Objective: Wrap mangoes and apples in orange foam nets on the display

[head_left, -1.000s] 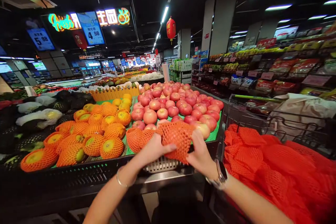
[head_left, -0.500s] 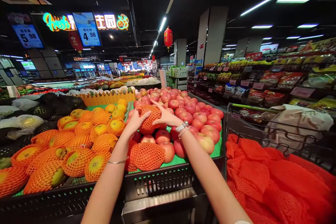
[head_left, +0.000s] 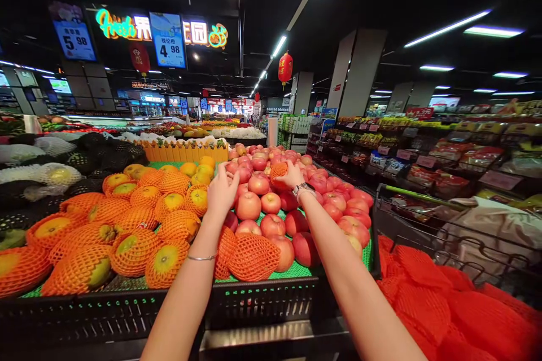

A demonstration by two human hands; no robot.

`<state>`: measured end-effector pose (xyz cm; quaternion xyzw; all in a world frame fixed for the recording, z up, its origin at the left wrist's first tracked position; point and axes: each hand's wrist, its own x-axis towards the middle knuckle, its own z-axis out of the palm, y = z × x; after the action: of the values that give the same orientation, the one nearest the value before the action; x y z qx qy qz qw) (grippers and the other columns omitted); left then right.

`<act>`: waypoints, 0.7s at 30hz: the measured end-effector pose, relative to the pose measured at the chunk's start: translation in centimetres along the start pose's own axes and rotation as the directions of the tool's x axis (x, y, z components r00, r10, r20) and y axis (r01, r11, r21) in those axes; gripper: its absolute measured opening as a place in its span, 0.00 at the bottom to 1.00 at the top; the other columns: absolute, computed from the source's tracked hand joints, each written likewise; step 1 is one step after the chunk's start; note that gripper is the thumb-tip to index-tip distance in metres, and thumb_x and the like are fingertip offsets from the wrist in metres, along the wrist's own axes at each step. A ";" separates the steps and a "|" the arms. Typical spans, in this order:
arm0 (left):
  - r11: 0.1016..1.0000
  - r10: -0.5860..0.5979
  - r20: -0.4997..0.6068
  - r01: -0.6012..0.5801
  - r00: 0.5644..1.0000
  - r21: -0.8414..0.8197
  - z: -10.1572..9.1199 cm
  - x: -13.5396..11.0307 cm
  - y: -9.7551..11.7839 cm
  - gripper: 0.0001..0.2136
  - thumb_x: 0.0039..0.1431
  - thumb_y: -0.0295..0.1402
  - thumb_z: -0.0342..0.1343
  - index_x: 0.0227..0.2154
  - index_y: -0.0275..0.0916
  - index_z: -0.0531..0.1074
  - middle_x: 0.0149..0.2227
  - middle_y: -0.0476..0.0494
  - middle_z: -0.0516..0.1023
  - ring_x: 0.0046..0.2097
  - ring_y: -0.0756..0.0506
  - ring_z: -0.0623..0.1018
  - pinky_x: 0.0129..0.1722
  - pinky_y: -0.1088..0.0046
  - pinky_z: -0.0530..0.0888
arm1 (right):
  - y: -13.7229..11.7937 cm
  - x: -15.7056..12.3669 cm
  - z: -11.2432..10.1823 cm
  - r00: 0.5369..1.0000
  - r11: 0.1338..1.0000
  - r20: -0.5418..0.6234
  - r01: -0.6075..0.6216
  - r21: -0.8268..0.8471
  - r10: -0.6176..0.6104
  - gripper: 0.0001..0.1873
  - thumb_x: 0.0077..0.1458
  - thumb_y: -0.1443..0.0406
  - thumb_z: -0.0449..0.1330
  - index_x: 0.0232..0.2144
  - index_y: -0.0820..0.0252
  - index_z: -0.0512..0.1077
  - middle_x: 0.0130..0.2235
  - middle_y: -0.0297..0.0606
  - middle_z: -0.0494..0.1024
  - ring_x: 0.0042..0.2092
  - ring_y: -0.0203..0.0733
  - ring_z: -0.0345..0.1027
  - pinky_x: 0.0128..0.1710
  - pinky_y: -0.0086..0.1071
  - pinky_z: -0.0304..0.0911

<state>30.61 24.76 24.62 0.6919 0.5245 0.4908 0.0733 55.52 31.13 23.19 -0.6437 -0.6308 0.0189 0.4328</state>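
Note:
Loose red apples (head_left: 273, 224) are piled on green matting in a black crate. My right hand (head_left: 295, 176) is closed around an orange foam fruit net (head_left: 278, 172) above the middle of the pile; whether an apple sits inside it I cannot tell. At the pile's left side is my left hand (head_left: 222, 192), its fingers apart and slightly bent beside the apples. Contact with an apple there is unclear. Two more netted fruits, one of them a plump orange-netted fruit (head_left: 254, 256), lie at the crate's front left corner.
Orange-netted citrus fruits (head_left: 134, 248) fill the display on the left. A black crate rim (head_left: 271, 285) runs along the front. To the right stand a heap of red nets (head_left: 423, 293) and a cart with a green handle (head_left: 419, 197) holding a cloth bag.
Both hands were around the orange-netted fruit; now they are apart. My left hand has let go, and the right has moved away with the net, which looks smaller. The view has turned slightly left.

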 end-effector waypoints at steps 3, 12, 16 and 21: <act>0.971 0.037 0.060 -0.051 0.997 0.234 0.3 -0.7 0.6 0.20 0.65 0.40 0.45 0.56 0.37 0.62 0.43 0.36 0.79 0.47 0.35 0.78 0.44 0.61 0.72 | 0.4 -0.5 1.2 0.990 0.989 0.139 0.010 -0.150 0.012 0.37 0.47 0.62 0.70 0.55 0.69 0.61 0.50 0.53 0.70 0.53 0.60 0.66 0.52 0.52 0.61; 0.852 0.125 0.463 -0.334 0.877 0.403 2.6 -0.6 -0.1 0.16 0.64 0.40 0.44 0.47 0.37 0.69 0.47 0.36 0.79 0.47 0.38 0.78 0.44 0.67 0.72 | -3.0 -3.8 -0.8 0.981 0.940 0.193 0.058 -0.337 0.009 0.53 0.51 0.57 0.68 0.69 0.58 0.42 0.71 0.56 0.40 0.70 0.65 0.37 0.64 0.67 0.33; 0.831 0.130 0.470 -0.355 0.873 0.429 2.4 0.5 -0.2 0.23 0.65 0.46 0.37 0.50 0.36 0.67 0.44 0.39 0.78 0.46 0.38 0.78 0.44 0.64 0.73 | -0.2 -11.3 -8.5 0.988 0.950 0.070 0.151 -0.273 -0.137 0.41 0.60 0.49 0.56 0.69 0.54 0.47 0.71 0.49 0.40 0.71 0.59 0.32 0.65 0.64 0.33; 0.861 0.301 0.381 -0.421 0.874 0.285 0.9 -1.5 3.5 0.30 0.59 0.55 0.32 0.48 0.40 0.67 0.44 0.42 0.76 0.50 0.33 0.75 0.49 0.51 0.71 | 11.3 -24.3 -21.2 0.995 0.914 -0.063 -0.101 -0.392 0.083 0.30 0.62 0.51 0.54 0.63 0.54 0.61 0.69 0.47 0.50 0.70 0.53 0.40 0.68 0.53 0.42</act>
<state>33.59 22.37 25.39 0.8512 0.4447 0.2711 -0.0642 71.64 1.57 17.22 -0.7470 -0.5808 -0.1025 0.3069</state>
